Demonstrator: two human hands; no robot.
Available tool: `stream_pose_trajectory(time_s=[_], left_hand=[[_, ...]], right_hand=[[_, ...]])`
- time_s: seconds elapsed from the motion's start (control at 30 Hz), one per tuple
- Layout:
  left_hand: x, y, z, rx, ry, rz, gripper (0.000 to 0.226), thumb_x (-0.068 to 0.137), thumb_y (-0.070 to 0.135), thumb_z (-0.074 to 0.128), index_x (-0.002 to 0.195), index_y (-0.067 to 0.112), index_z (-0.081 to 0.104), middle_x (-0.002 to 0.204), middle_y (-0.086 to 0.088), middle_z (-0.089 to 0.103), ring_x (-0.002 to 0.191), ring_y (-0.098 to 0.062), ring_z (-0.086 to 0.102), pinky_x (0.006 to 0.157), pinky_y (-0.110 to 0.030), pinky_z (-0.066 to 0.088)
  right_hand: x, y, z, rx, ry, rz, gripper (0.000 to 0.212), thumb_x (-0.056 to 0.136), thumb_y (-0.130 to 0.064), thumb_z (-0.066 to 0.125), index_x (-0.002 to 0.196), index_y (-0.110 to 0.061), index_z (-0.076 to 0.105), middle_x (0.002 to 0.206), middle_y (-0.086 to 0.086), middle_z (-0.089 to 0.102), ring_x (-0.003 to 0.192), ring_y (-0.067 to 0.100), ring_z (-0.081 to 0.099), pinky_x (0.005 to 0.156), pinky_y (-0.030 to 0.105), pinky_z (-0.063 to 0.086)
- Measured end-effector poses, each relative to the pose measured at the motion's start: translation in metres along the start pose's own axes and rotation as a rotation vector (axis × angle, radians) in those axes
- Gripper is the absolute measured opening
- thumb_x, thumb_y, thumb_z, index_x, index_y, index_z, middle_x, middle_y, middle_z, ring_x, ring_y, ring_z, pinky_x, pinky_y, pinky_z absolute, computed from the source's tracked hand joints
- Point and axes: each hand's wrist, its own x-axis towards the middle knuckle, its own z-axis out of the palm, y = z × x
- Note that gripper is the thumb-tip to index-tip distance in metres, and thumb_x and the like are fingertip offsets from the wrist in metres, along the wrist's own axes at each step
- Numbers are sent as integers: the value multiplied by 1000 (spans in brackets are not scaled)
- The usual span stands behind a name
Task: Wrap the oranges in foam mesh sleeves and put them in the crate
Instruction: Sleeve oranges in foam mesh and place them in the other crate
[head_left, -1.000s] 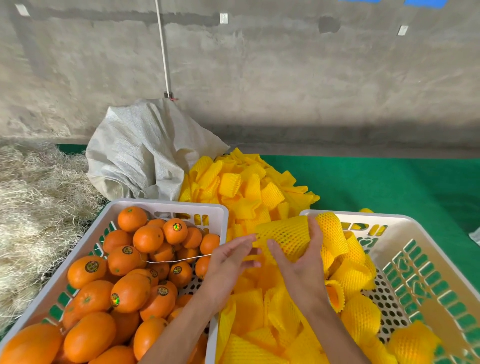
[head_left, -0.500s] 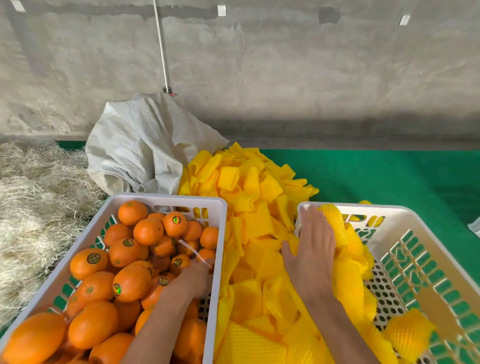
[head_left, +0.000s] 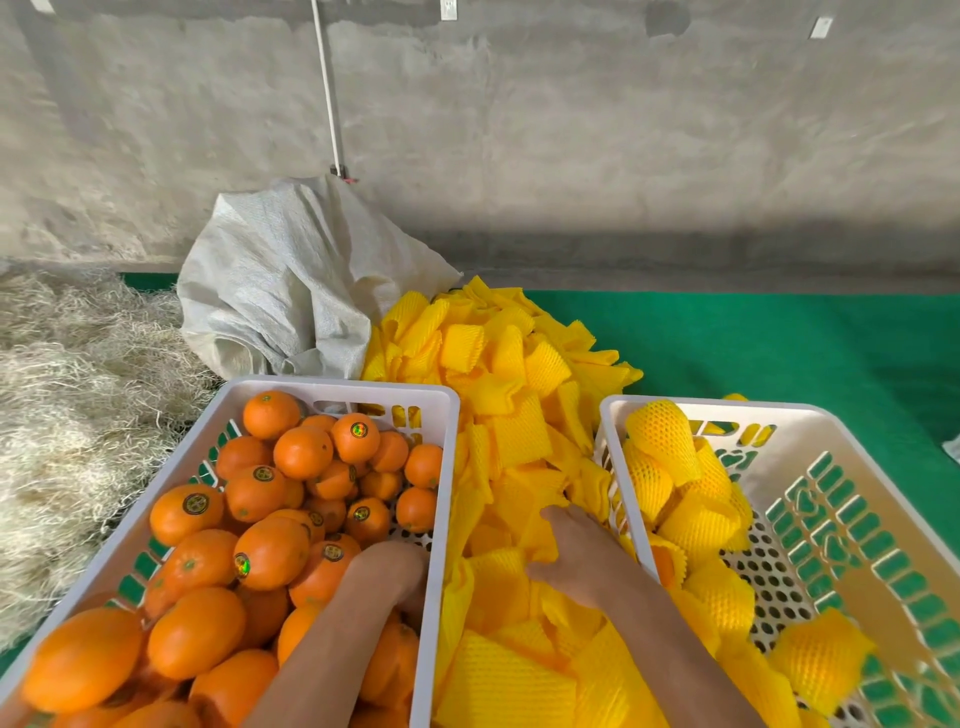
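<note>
Reaching down into the left crate (head_left: 332, 387), the left hand (head_left: 387, 574) sits among the loose oranges (head_left: 270, 551) at that crate's right wall. Its fingers curl downward between the fruit; whether they hold one cannot be told, since the fingertips are hidden.

Right hand (head_left: 574, 553) lies palm-down on the pile of yellow foam mesh sleeves (head_left: 511, 431) heaped between the two crates. Fingers point forward and press into the sleeves, just beside the left wall of the right crate (head_left: 779, 415). Whether a sleeve is pinched under them cannot be told.

Left crate: white plastic, green showing through the slotted sides, heaped with unwrapped oranges, many with round stickers.

Right crate: same make, perforated floor partly bare. Wrapped oranges (head_left: 662, 441) in yellow mesh are stacked along its left side, one more wrapped orange (head_left: 821, 660) apart near the front.

Sleeve pile runs back to a crumpled white woven sack (head_left: 291, 291) against the concrete wall (head_left: 571, 130). Dry straw (head_left: 67, 405) lies left of the crates. Green mat (head_left: 779, 343) covers the ground to the right.
</note>
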Motion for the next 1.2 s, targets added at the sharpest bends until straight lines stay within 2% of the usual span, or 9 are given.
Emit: stream_pose_trajectory(time_s=[0.13,0.37,0.47,0.53,0.6,0.63,0.8,0.93,1.2], left_hand=[[-2,2,1,16,1,-10,48,105,21,57,151,11,47,148,-14,55,135,-32,52,112,-39,42],[1,-1,3,-163,37,6,43,101,15,61,143,12,54,140,-12,59,128,-31,58,108,-39,47],[8,-8,1,-366,211,-28,27,101,12,60,128,9,59,125,-12,67,113,-29,66,94,-36,56],[8,-11,-6,-452,433,-47,13,104,13,56,114,8,59,114,-13,68,103,-29,68,80,-35,56],[5,-15,-11,-538,656,-63,20,109,21,46,103,8,60,101,-13,68,91,-30,68,75,-40,55],[4,-18,-10,-537,671,-69,25,110,24,43,103,9,61,98,-12,69,88,-28,67,77,-44,57],[-1,-17,2,-144,194,-23,37,104,36,54,135,17,60,130,-6,66,118,-26,64,100,-40,54],[-3,-16,-6,-132,94,26,39,104,34,55,138,15,61,133,-8,66,119,-27,63,100,-38,53],[-4,-20,-11,-140,-77,55,68,98,56,60,155,21,45,152,-6,52,134,-32,53,113,-45,44]], right_hand=[[0,3,2,19,21,-21,62,96,-41,69,149,-19,46,147,5,49,138,24,42,111,36,41],[-1,3,3,-6,-7,-41,53,98,-41,66,146,-22,51,146,3,52,136,22,44,108,35,43],[-1,4,3,9,17,-40,52,98,-39,67,145,-22,52,146,3,50,135,22,45,108,33,43],[0,4,3,20,49,-31,50,97,-39,67,142,-20,53,144,3,50,134,21,45,106,30,41],[0,4,3,33,72,-27,50,97,-39,68,140,-19,54,142,4,49,133,20,44,104,29,40],[0,4,3,37,76,-28,50,97,-39,68,140,-19,54,142,3,49,133,20,44,104,29,40],[0,4,4,36,63,-37,47,98,-39,67,140,-21,55,142,3,50,133,20,46,103,30,41],[-2,4,3,45,52,-44,46,98,-38,66,140,-21,55,143,3,51,133,20,45,105,31,42],[-2,2,1,77,65,-17,58,94,-37,72,143,-15,51,144,5,50,132,22,48,102,29,42]])
